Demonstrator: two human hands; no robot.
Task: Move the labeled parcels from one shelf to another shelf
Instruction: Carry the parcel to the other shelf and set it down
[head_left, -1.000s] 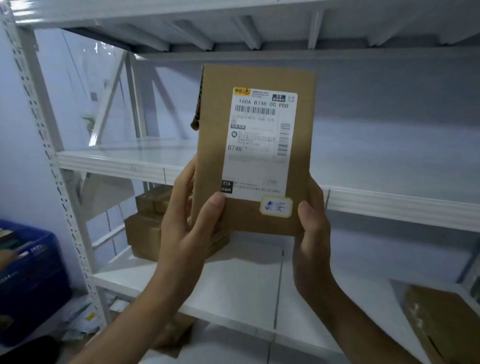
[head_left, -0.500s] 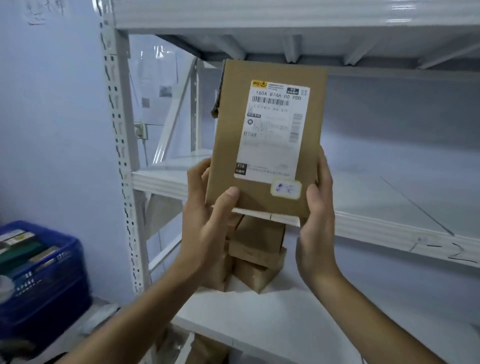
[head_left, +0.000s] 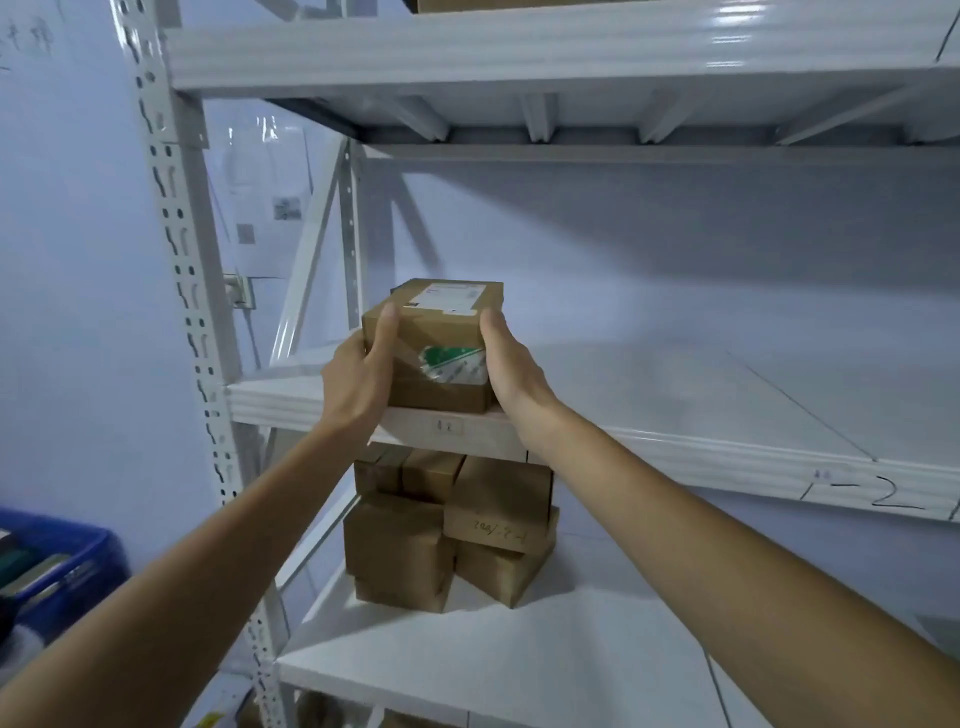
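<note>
Both hands' fingers clamped on parcel (head_left: 439, 345): left hand (head_left: 358, 382), right hand (head_left: 511, 371) flanking, shelf (head_left: 675, 447) edge.

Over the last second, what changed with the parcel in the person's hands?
The labeled parcel went from upright in the air, label facing the camera, to lying flat at the front edge of the middle shelf, label on top. The left hand and right hand kept their hold on its sides throughout. The stacked boxes on the shelf below look unchanged.
</note>
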